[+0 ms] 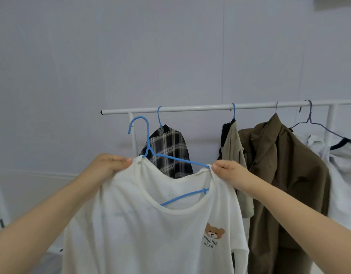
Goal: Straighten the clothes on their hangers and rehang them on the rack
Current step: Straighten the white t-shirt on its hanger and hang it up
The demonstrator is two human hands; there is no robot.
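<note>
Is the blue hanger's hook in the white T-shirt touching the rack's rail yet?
Apart. The head view shows the blue hanger's hook below the rail, with bare wall visible between them.

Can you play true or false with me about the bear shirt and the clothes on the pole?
1. Both hands, left hand and right hand, hold the white bear T-shirt. True.
2. The shirt's blue hanger is hooked on the rack rail. False: its hook is below the rail, off it.
3. A plaid shirt hangs on the rail. True.
4. The olive jacket lies on the floor. False: it hangs on the rail.
</note>
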